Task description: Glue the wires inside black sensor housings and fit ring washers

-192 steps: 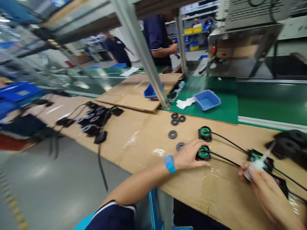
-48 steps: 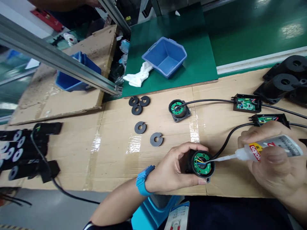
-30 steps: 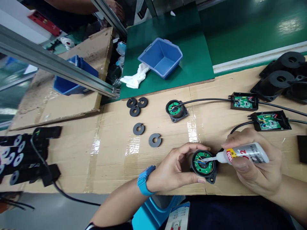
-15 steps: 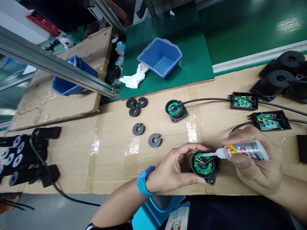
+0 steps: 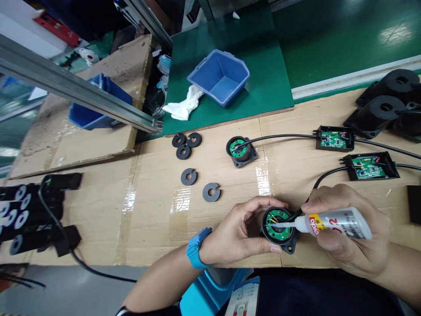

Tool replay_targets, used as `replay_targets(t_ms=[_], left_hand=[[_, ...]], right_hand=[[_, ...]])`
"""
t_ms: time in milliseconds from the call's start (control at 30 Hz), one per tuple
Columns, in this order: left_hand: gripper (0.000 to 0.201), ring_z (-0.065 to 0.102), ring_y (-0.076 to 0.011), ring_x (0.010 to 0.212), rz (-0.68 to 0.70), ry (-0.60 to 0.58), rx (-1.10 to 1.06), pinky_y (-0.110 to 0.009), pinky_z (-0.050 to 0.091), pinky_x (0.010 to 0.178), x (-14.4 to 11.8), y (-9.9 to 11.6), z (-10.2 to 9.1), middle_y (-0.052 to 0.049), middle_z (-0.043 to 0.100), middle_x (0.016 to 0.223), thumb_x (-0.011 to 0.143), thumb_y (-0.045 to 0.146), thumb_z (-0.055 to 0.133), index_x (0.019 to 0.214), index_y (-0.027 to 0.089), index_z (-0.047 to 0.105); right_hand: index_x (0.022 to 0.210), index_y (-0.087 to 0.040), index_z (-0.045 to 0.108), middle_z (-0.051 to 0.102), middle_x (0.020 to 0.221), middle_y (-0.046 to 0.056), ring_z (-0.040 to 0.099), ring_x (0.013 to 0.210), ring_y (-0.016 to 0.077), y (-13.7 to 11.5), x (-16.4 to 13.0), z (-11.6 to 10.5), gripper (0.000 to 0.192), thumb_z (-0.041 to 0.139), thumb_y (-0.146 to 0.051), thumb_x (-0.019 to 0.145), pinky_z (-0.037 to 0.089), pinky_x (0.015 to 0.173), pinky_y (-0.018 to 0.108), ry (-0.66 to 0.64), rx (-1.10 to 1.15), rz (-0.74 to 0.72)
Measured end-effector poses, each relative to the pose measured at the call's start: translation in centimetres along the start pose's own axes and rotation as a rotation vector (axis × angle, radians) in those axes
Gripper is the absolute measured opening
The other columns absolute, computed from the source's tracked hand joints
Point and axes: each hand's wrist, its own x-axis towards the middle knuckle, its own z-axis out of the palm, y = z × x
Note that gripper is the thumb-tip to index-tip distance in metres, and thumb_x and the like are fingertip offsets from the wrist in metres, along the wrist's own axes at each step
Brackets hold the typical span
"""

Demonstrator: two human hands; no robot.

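My left hand (image 5: 241, 232) grips a round black housing (image 5: 289, 246) from its left side, thumb in front and fingers behind. Inside the housing lies a green ring-shaped circuit board (image 5: 275, 233) with thin coloured wires at its centre. A black cable runs from it to an open black box with a circuit board (image 5: 371, 166). My right hand (image 5: 358, 232) is closed around a glue bottle (image 5: 338, 222), tilted nearly flat. Its thin white nozzle (image 5: 282, 224) reaches over the board, the tip near the left edge; whether it touches cannot be made out.
A second housing (image 5: 241, 151) is wired to another open box (image 5: 334, 138). Several slotted black rings (image 5: 212, 192) lie left of it. A blue bin (image 5: 220, 79) and a white glove (image 5: 184, 103) rest on the green mat. Black cylinders (image 5: 383, 112) stand at the right, more at the left.
The bottle has shifted down and slightly right, and its nozzle tip has moved from the board's upper part to its left side. My left hand keeps the housing in place.
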Motion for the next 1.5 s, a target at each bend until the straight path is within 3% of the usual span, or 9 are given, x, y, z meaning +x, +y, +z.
replay_targets(t_ms=[167, 367, 667, 867, 1067, 1500], left_hand=[[0.068, 0.067, -0.0163, 0.121, 0.004, 0.012, 0.006, -0.026, 0.053, 0.107, -0.08, -0.12, 0.00, -0.002, 0.070, 0.131, 0.073, 0.009, 0.091, 0.132, 0.030, 0.065], [0.065, 0.066, -0.0234, 0.125, 0.003, 0.032, 0.013, -0.034, 0.053, 0.109, -0.13, -0.14, 0.09, -0.008, 0.069, 0.135, 0.072, 0.012, 0.092, 0.130, 0.024, 0.066], [0.064, 0.066, -0.0241, 0.123, -0.013, 0.021, 0.021, -0.036, 0.054, 0.108, -0.11, 0.00, 0.14, -0.009, 0.069, 0.133, 0.073, 0.014, 0.092, 0.131, 0.024, 0.065], [0.066, 0.068, -0.0191, 0.117, 0.001, 0.018, 0.002, -0.029, 0.054, 0.105, -0.03, -0.06, 0.06, -0.005, 0.071, 0.128, 0.071, 0.010, 0.092, 0.130, 0.026, 0.066], [0.066, 0.066, -0.0236, 0.124, -0.006, 0.026, -0.001, -0.035, 0.053, 0.109, -0.05, -0.08, 0.06, -0.008, 0.069, 0.135, 0.072, 0.012, 0.092, 0.131, 0.024, 0.066], [0.064, 0.067, -0.0212, 0.118, -0.006, 0.026, 0.006, -0.033, 0.055, 0.106, -0.06, 0.00, 0.12, -0.007, 0.070, 0.128, 0.073, 0.014, 0.092, 0.130, 0.025, 0.066]], right_hand=[[0.102, -0.023, 0.066, 0.070, 0.075, 0.001, 0.067, 0.058, 0.0136, 0.10, 0.09, 0.03, 0.022, 0.066, -0.045, 0.099, 0.055, 0.047, 0.024, 0.020, 0.013, 0.024], [0.100, -0.025, 0.068, 0.069, 0.075, 0.001, 0.066, 0.058, 0.0142, 0.11, 0.17, -0.14, 0.016, 0.067, -0.041, 0.099, 0.055, 0.046, 0.025, 0.059, -0.028, 0.040], [0.104, -0.022, 0.067, 0.069, 0.072, 0.002, 0.068, 0.058, 0.0170, 0.11, 0.23, 0.01, 0.022, 0.068, -0.043, 0.098, 0.056, 0.045, 0.027, 0.013, 0.003, -0.037], [0.101, -0.022, 0.067, 0.070, 0.075, 0.000, 0.068, 0.059, 0.0137, 0.16, 0.33, -0.07, 0.019, 0.067, -0.040, 0.099, 0.056, 0.049, 0.023, 0.034, 0.004, -0.008], [0.101, -0.024, 0.069, 0.070, 0.075, 0.002, 0.066, 0.057, 0.0152, 0.33, 0.27, 0.02, 0.015, 0.070, -0.038, 0.097, 0.055, 0.045, 0.026, 0.064, -0.006, 0.013], [0.101, -0.021, 0.066, 0.071, 0.078, 0.001, 0.069, 0.060, 0.0126, 0.13, 0.25, -0.04, 0.016, 0.070, -0.036, 0.098, 0.057, 0.053, 0.020, 0.033, 0.008, -0.010]])
